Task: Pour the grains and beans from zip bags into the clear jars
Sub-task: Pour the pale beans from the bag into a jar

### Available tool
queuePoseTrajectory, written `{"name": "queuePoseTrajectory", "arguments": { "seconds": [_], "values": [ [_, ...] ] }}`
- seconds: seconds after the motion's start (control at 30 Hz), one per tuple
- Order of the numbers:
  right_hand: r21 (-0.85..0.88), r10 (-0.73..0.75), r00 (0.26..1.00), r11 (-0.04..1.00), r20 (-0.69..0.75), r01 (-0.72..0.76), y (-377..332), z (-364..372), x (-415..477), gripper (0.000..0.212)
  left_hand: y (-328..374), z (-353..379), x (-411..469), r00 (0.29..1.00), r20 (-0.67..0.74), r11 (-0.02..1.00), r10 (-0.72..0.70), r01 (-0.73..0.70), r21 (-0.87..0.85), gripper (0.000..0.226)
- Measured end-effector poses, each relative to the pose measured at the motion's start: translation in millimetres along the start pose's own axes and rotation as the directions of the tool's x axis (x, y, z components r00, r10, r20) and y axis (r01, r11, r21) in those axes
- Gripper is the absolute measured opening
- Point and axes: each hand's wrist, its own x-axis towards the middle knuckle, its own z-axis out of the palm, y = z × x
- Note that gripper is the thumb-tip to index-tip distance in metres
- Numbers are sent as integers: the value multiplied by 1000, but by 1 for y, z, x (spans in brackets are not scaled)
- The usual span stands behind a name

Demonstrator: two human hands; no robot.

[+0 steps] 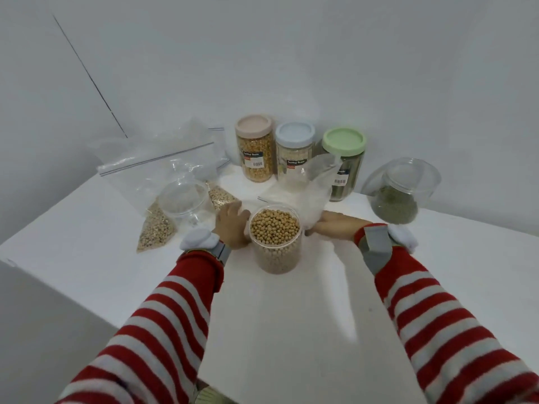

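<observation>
Soybeans (274,228) fill the open jar (277,259) right up to its rim, and it stands upright on the white table (291,330). Left hand (232,225) sits against the jar's left wall, fingers loosely spread, thumb touching the plastic. Right hand (332,227) lies just right of the jar, pinching the bottom of an emptied zip bag (316,191) that rises behind the jar.
</observation>
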Motion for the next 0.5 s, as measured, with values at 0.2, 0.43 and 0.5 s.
{"name": "queuePoseTrajectory", "arguments": {
  "seconds": [0.2,0.43,0.5],
  "values": [
    [364,72,530,803,-845,472,16,23,-24,36,6,-27,1,973,-231,934,17,-98,-344,27],
    [246,-395,722,756,-568,607,-13,99,-42,117,28,-101,-28,826,-346,353,-445,-193,-916,20],
    [320,-290,800,803,-525,502,-17,108,-36,131,36,-100,-32,922,-185,391,-341,-40,-920,26]
  ]
}}
